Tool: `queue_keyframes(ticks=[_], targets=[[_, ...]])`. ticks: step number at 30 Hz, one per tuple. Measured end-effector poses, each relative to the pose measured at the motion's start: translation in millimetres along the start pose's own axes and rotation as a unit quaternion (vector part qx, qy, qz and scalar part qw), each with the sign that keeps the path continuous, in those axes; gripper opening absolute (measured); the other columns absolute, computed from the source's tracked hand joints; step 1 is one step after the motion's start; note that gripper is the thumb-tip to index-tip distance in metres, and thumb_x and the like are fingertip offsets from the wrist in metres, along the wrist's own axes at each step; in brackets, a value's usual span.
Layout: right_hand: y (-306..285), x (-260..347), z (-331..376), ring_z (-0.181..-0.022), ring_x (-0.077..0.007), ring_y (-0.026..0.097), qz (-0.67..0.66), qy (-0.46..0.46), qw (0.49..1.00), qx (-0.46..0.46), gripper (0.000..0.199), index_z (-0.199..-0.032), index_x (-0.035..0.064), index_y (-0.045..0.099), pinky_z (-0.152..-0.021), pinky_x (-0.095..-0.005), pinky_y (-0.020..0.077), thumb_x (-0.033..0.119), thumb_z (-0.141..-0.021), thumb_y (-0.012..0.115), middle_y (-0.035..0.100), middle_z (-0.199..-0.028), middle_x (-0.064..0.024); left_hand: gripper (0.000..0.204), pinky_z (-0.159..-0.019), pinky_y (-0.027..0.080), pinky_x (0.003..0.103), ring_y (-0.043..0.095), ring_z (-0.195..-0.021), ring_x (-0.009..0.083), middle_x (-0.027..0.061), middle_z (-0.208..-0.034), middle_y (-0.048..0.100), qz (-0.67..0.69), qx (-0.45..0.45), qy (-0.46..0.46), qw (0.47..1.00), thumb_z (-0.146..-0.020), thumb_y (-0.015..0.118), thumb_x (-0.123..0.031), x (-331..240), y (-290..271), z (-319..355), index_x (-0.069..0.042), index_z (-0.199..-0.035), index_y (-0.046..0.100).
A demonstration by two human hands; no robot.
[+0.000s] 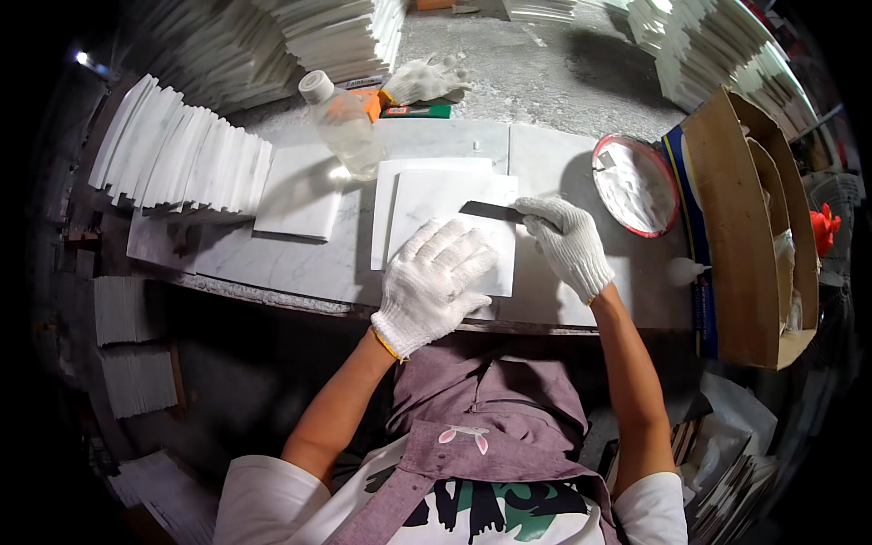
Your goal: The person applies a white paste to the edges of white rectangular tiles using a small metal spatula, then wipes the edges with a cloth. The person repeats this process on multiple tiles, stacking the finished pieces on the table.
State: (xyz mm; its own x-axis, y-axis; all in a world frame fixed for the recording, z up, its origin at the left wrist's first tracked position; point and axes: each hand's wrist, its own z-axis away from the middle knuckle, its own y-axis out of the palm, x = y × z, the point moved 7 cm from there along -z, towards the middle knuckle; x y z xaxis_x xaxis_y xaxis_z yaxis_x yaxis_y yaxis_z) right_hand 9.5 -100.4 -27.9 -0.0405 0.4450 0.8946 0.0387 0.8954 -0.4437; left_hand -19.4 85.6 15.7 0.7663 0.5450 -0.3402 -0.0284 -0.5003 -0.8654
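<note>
Two white marble tiles [413, 202] lie overlapped on the bench before me, the upper one offset to the right of the lower. My left hand [436, 280], in a white knit glove, lies flat on the upper tile with its fingers stretched out. At that tile's right side, my gloved right hand [565, 238] is closed on one end of a dark flat blade [491, 212]. The blade points left, over the tile's upper part; whether it touches the surface I cannot tell.
Left stand a clear bottle [343, 132], a single tile [300, 202] and a row of upright tiles [182, 154]. A spare glove [423, 82] lies behind. Right are a red-rimmed round dish [636, 186] of white material, a small white squeeze bottle [685, 271] and a cardboard box [740, 227].
</note>
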Motion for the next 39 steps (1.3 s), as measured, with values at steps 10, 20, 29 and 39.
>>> queue_keyframes(ticks=[10, 20, 29, 39], targets=[[-20, -11, 83, -0.067, -0.0069, 0.055, -0.41, 0.166, 0.875, -0.197, 0.042, -0.137, -0.0006, 0.05, -0.056, -0.0187, 0.0425, 0.011, -0.097, 0.055, 0.063, -0.089, -0.0059, 0.053, -0.108, 0.037, 0.043, 0.052, -0.124, 0.0313, 0.0159, -0.132, 0.057, 0.071, 0.098, -0.088, 0.989, -0.088, 0.064, -0.043, -24, 22, -14, -0.009, -0.129, 0.06], [-22, 10, 125, -0.079, -0.0091, 0.06, -0.401, 0.114, 0.862, -0.288, 0.053, -0.148, 0.0014, 0.035, -0.068, -0.0206, 0.0496, 0.008, -0.098, 0.051, 0.064, -0.099, -0.0081, 0.028, -0.083, 0.05, 0.024, 0.06, -0.093, 0.0097, 0.0064, -0.101, 0.066, 0.543, 0.015, -0.296, 0.786, -0.094, 0.064, -0.014, -71, 54, -13, 0.005, -0.115, 0.063], [-18, 5, 148, -0.074, -0.0062, 0.06, -0.224, 0.147, 0.942, -0.204, 0.051, -0.146, -0.0004, 0.037, -0.058, -0.0203, 0.0493, 0.013, -0.1, 0.052, 0.066, -0.105, -0.0089, 0.022, -0.068, 0.053, 0.023, 0.063, -0.079, 0.009, 0.0076, -0.091, 0.067, 0.652, 0.043, -0.382, 0.653, -0.097, 0.058, -0.018, -73, 83, -12, 0.002, -0.105, 0.063], [-112, 31, 19, -0.095, -0.0306, 0.066, 0.336, -0.034, 0.908, -0.249, 0.038, -0.119, 0.0188, 0.062, -0.079, -0.0401, 0.054, 0.023, -0.082, 0.07, 0.062, -0.109, -0.0107, 0.023, -0.046, 0.048, 0.024, 0.06, -0.05, 0.0134, 0.0085, -0.072, 0.063, 0.667, 0.176, -0.422, 0.588, -0.098, 0.058, -0.024, -93, 105, 20, -0.001, -0.099, 0.052]])
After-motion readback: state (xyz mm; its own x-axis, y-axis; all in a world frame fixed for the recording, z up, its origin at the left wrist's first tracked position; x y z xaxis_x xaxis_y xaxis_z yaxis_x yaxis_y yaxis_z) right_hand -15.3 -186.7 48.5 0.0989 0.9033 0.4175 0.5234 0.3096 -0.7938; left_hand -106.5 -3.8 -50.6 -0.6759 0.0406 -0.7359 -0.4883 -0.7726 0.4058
